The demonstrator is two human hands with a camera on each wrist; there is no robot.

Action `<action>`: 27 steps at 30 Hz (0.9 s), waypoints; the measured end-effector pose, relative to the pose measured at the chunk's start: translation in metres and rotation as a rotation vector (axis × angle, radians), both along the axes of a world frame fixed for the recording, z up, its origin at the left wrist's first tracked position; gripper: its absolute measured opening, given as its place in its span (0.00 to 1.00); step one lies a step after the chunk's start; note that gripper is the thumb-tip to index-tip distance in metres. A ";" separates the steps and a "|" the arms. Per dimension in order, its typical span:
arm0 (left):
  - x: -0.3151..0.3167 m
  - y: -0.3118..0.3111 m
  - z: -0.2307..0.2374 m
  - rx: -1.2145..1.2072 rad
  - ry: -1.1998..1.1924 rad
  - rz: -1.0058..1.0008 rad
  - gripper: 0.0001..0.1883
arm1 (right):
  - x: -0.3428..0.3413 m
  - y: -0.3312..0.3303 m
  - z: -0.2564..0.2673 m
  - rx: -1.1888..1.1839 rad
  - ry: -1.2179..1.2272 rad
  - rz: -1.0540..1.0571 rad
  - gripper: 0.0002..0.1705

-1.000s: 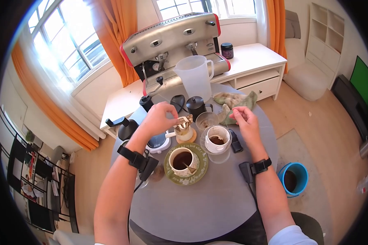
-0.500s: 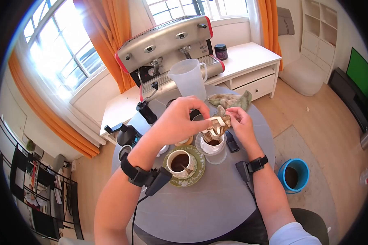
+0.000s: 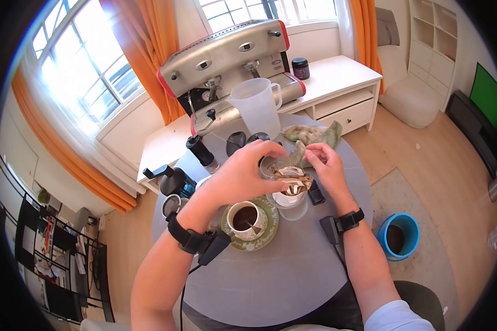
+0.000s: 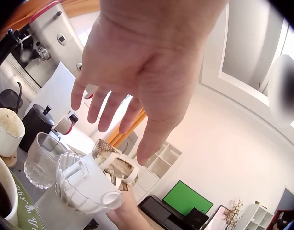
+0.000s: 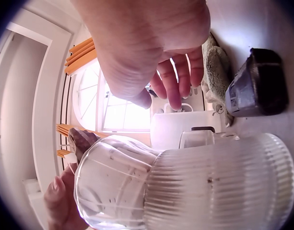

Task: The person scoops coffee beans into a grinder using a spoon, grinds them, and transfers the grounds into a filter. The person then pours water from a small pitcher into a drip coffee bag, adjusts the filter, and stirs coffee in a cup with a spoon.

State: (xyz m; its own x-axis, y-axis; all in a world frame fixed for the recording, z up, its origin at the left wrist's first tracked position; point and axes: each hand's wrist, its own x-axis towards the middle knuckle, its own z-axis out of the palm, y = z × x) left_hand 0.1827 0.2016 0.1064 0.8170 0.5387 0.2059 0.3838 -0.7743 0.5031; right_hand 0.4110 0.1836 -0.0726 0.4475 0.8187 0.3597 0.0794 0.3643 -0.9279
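Observation:
A used drip coffee bag (image 3: 292, 177), brown and soggy with white paper tabs, sits in the mouth of a white dripper (image 4: 82, 179) over a ribbed clear glass (image 5: 219, 184). Just left of it my left hand (image 3: 243, 171) hovers with fingers extended, the thumb tip right at the bag's edge. My right hand (image 3: 327, 164) is on the bag's other side, fingers loosely bent, nothing between them. Below the left hand, a cup (image 3: 247, 235) of dark coffee stands on a green saucer (image 3: 271, 234), a small pointed piece showing at its rim.
A frosted pitcher (image 3: 254, 105), black hand grinder (image 3: 197, 146) and damp cloth (image 3: 320, 134) sit at the table's back. Beside the glass lies a small black device (image 3: 316, 194). Behind stands an espresso machine (image 3: 221, 58); a blue bucket (image 3: 411, 243) is on the floor, right.
My left hand carried the coffee bag rightwards to the dripper, where the right hand met it. The bag has since dropped into the dripper's mouth and both hands have come off it.

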 end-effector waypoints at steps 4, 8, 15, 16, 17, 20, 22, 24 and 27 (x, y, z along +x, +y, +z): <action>-0.032 0.027 -0.003 -0.052 -0.005 0.159 0.25 | 0.003 0.004 -0.006 -0.001 0.004 0.017 0.11; -0.080 0.077 -0.029 -0.055 0.328 0.341 0.20 | 0.002 0.000 -0.001 -0.023 -0.006 0.013 0.11; -0.110 0.114 -0.055 -0.040 0.713 0.290 0.20 | 0.005 0.002 -0.001 -0.061 0.013 0.007 0.10; -0.105 0.114 -0.054 -0.037 0.681 0.250 0.21 | 0.004 0.002 -0.001 -0.067 0.014 0.007 0.10; -0.099 0.111 -0.052 -0.059 0.692 0.262 0.21 | 0.004 0.002 0.000 -0.072 0.014 0.006 0.10; -0.088 0.113 -0.060 0.005 0.733 0.250 0.20 | 0.005 0.002 -0.001 -0.080 0.017 0.011 0.11; -0.081 0.115 -0.066 -0.025 0.771 0.274 0.19 | 0.005 0.002 -0.002 -0.087 0.019 0.014 0.11; -0.078 0.113 -0.070 0.015 0.762 0.293 0.15 | 0.007 0.002 -0.004 -0.089 0.025 0.013 0.11; -0.077 0.118 -0.080 0.003 0.764 0.311 0.14 | 0.008 0.004 -0.007 -0.096 -0.014 0.024 0.11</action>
State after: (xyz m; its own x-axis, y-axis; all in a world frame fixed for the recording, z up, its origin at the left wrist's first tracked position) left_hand 0.1057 0.3196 0.0266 0.5459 0.7636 -0.3448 0.8165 -0.5771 0.0147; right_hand 0.4191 0.1877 -0.0798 0.4231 0.8600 0.2852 0.0848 0.2758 -0.9575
